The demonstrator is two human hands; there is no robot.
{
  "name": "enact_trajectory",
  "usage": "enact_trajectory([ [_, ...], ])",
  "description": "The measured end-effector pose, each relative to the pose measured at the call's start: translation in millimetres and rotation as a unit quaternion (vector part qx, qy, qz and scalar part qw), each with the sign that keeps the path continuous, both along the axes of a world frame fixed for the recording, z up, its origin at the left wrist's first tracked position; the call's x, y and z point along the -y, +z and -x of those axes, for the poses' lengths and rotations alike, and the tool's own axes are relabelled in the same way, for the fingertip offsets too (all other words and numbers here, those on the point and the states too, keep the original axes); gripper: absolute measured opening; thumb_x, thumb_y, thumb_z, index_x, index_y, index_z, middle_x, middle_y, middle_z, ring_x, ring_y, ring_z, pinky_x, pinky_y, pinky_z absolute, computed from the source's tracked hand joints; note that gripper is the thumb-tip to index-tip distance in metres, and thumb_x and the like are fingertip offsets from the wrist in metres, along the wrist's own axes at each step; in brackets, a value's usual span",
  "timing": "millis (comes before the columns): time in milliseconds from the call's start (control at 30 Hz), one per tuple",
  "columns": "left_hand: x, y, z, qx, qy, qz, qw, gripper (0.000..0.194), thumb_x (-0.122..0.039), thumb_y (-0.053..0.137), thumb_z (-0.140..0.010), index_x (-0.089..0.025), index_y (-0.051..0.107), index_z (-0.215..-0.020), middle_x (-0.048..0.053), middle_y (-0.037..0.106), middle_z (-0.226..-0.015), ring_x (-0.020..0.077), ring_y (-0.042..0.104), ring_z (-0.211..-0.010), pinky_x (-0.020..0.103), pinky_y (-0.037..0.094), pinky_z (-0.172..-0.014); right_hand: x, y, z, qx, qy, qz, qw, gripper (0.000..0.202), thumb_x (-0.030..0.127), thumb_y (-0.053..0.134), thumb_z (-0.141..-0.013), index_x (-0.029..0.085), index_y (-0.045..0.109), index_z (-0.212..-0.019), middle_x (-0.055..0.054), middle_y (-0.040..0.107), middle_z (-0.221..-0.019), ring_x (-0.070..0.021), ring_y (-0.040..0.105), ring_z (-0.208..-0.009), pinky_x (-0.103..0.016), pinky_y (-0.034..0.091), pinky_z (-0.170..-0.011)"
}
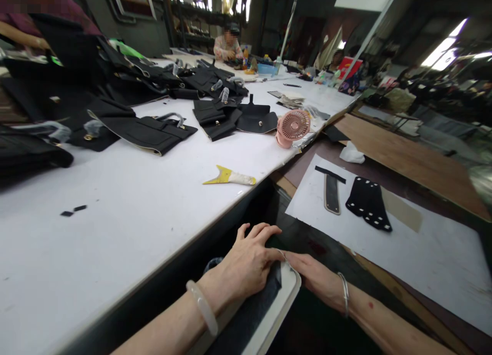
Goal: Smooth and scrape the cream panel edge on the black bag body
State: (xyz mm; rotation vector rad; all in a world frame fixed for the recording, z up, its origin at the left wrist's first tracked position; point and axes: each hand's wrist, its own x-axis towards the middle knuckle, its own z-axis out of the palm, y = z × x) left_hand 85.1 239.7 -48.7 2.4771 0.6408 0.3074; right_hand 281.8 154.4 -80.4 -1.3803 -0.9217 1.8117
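Panel (267,314) with dark centre and pale border: we hold this item in front of us, between the white table (126,237) and the side table (297,171). Its rounded corner points away from us; its near end leaves the view.

Grip: we set the left hand (248,260) over the panel, thumb at the corner, the other fingers spread wide beyond it. We place the right hand (313,278) along the opposite edge, fingertips near the left thumb. The undersides are hidden, so we cannot tell how firmly either hand closes. Contact from two sides probably steadies the corner and lets us feel its rim.

Side table: we have a white sheet (430,273) here, likely to protect the parts. On it lie a dark strap (331,193), a black spotted piece (367,203) and a tan piece (403,210), presumably laid flat so we can tell them apart.

White table: a yellow tool (230,177) lies with its pale handle toward the table edge, apparently within our reach. Farther along that edge stands a pink fan (292,126). Beyond, we see black bags (149,132) grouped together, perhaps to save room; plastic wrap (224,94) on some likely guards against scratches.
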Motion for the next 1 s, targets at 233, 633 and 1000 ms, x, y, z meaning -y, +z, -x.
enact_trajectory([
  [233,-2,-10.8,7,0.069,-0.030,0.122,0.990,0.043,-0.006,0.045,-0.082,-0.031,0.072,-0.105,0.003,0.058,-0.136,0.0201,0.057,-0.122,0.047,0.040,-0.111,-3,-2.2,-8,0.136,0.071,-0.028,0.988,0.052,0.059,0.047,-0.097,0.022,0.066,-0.128,-0.003,0.066,-0.092,-0.0196,0.056,-0.084,-0.031,0.045,-0.080],
  [633,-6,-13.0,9,0.099,0.059,0.242,0.963,0.040,-0.015,0.047,-0.081,-0.018,0.069,-0.114,0.007,0.075,-0.109,0.0211,0.070,-0.098,0.032,0.054,-0.090,-34,28.6,-17,0.262,0.260,-0.042,0.928,0.056,0.061,0.044,-0.096,0.022,0.065,-0.131,-0.005,0.071,-0.106,-0.0283,0.062,-0.100,-0.038,0.045,-0.093],
  [1000,27,-4.8,72,0.020,0.171,0.261,0.950,0.051,-0.021,0.052,-0.083,-0.023,0.056,-0.134,0.006,0.066,-0.132,0.0246,0.062,-0.120,0.041,0.047,-0.107,-42,23.4,-16,0.331,0.234,0.053,0.913,0.064,0.058,0.061,-0.088,0.027,0.052,-0.143,-0.003,0.051,-0.146,-0.0282,0.041,-0.139,-0.041,0.018,-0.121],
])
